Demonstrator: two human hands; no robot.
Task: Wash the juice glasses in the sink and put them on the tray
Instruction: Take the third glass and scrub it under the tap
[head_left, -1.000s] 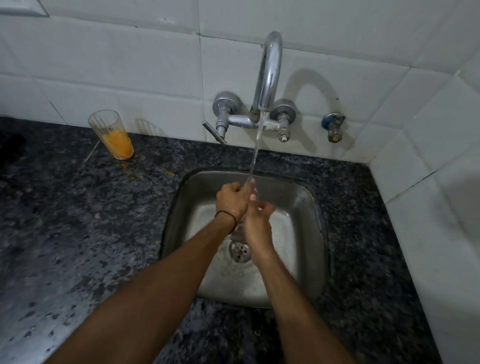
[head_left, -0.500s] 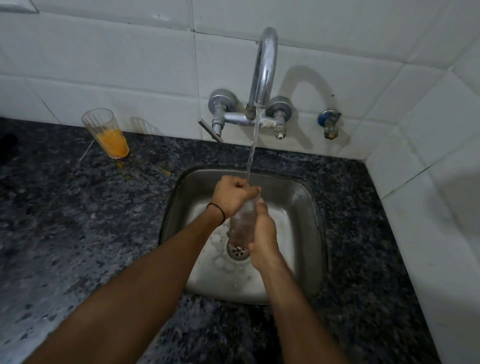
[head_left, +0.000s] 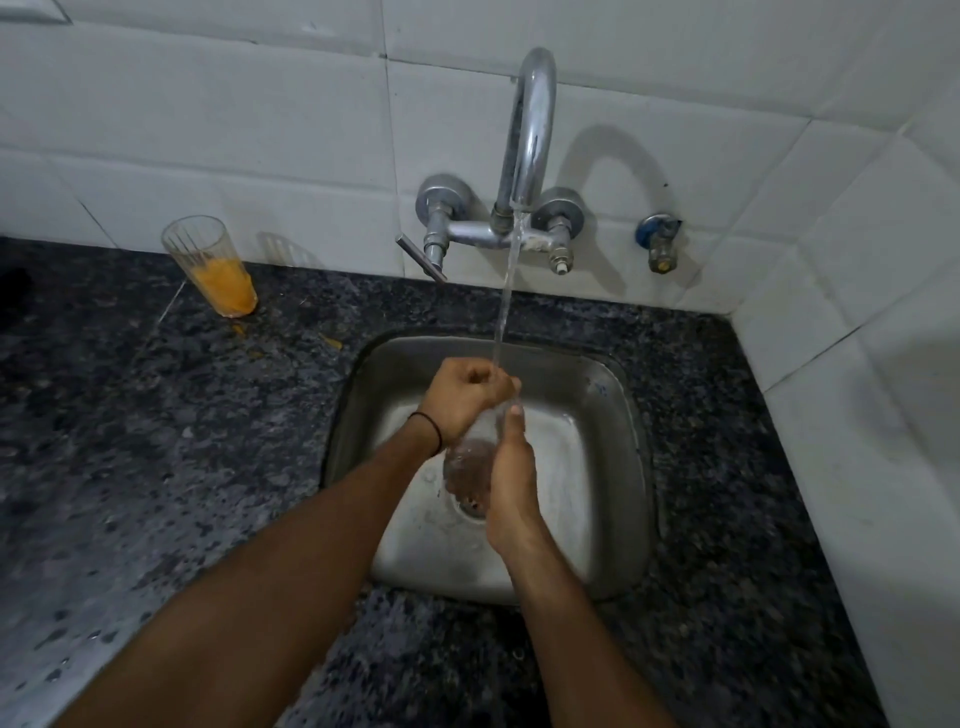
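Clamped between both hands, the clear glass (head_left: 470, 460) is held above the drain of the steel sink (head_left: 621, 467). The right hand (head_left: 511, 488) is wrapped along its side with the thumb laid up the wall, and the left hand (head_left: 462, 397) is curled in a fist over its mouth. A thin water stream (head_left: 506, 301) from the tap (head_left: 530, 130) is caught at the rim, and the glass's lower part is clouded with water. On the counter (head_left: 130, 415) to the left, a ribbed glass (head_left: 200, 244) is stood upright by the wall, partly filled with orange juice (head_left: 228, 286).

Orange juice (head_left: 226, 286), speckled black counter (head_left: 130, 415)
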